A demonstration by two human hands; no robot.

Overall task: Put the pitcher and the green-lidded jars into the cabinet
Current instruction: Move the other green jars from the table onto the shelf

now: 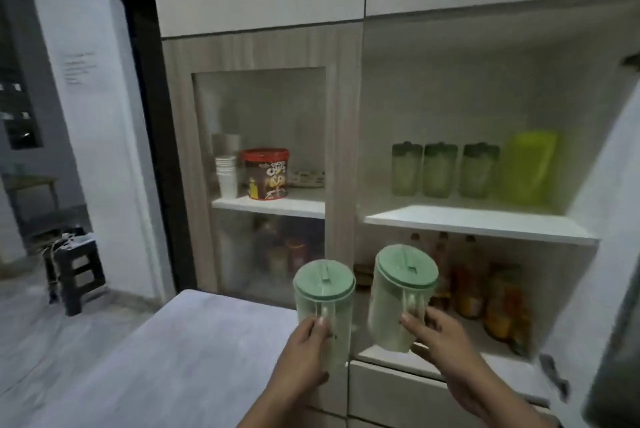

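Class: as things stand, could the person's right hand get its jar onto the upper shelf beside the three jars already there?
Probably yes: the right hand holds its jar before the open compartment, and the upper shelf is bare in front.

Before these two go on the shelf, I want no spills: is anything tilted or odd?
The jar in the right hand leans left; the left hand's jar stands upright. Both lids look seated; nothing spilled.

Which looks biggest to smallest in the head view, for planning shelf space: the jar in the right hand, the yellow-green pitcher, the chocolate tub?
1. Jar in the right hand, though nearness to the camera inflates it.
2. Yellow-green pitcher.
3. Chocolate tub.
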